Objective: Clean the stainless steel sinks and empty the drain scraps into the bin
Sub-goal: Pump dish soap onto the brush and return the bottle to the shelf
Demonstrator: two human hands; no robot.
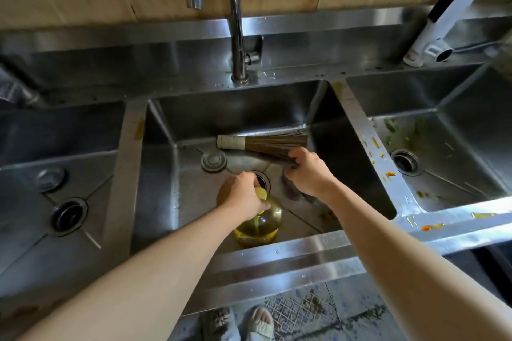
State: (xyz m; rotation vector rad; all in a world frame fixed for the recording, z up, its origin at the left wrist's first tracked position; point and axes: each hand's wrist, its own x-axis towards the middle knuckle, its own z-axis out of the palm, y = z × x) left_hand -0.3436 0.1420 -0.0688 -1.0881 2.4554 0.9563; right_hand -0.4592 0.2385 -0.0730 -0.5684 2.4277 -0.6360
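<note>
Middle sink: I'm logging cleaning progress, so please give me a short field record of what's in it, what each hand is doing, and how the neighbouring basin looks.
middle sink: holds a bottle, brush and loose drain plug
bottle: yellow liquid, yellow cap, upright near front wall
left hand: grips the bottle's top
right hand: holds a dark scrubber at the brush's bristles
brush: lying across the back of the basin
drain plug: resting beside the open drain
right sink: green and orange scraps on floor and rim
</note>
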